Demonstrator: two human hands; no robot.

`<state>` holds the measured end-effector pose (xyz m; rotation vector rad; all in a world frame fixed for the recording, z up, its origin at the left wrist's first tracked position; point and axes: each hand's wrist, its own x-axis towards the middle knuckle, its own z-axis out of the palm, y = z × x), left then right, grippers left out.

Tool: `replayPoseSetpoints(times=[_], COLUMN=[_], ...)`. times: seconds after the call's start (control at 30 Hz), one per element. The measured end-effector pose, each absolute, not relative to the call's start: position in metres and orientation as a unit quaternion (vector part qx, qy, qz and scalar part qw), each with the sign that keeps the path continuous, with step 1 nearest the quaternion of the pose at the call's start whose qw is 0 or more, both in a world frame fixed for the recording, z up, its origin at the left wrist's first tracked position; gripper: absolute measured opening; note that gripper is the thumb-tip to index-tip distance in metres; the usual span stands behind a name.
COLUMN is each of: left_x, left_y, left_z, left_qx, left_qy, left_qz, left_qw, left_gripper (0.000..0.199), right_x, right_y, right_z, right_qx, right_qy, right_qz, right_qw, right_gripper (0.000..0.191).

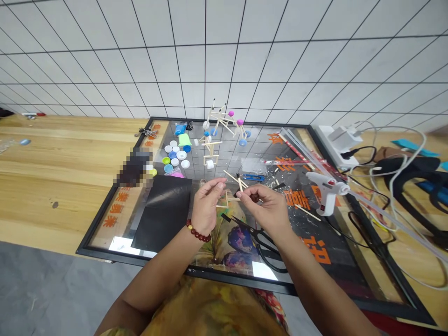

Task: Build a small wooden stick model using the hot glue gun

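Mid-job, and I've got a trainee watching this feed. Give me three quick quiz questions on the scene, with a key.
1. Which hand holds the dark-tipped stick?
2. True or false: in the picture, the white glue gun lies to the right of the black sheet.
3. What colour are the handles of the scissors? A red, B black, C yellow.

Key: 1. The right hand. 2. True. 3. B.

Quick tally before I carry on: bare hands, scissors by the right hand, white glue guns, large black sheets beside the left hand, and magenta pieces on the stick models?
Bare hands: 2 (left hand, right hand)
Scissors: 1
White glue gun: 1
Large black sheet: 1
Magenta pieces on the stick models: 2
Total: 7
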<state>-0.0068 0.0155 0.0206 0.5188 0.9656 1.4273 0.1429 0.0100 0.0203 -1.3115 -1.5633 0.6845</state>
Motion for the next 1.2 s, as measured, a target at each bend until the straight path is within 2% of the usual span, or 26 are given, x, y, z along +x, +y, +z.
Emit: replayPoseSetpoints(times=[0.6,0.83,1.2], left_x=[-0.006,-0.007,-0.009], left_y=[0.011,0.010,0.010], left_z=[0.023,0.025,0.029], left_qx=[0.260,0.291,0.329], left_qy=[0.422,0.432,0.423], left_qz=[0.591,0.600,0.577], left_qw=[0.636,0.607,0.617], left_gripper=[0.021,0.015,0.007], right_x=[0.141,0.140,0.140], right_y=[-0.001,-0.002,-0.005], right_z=[0.020,0.021,0.029], right_qx=[-0.468,-0.488,-0.469], right_qy=[-0.713,-0.706,-0.724], right_qz=[0.276,0.285,0.298], right_qw=[0.442,0.428,0.407], right_gripper=[0.014,0.017,0.020])
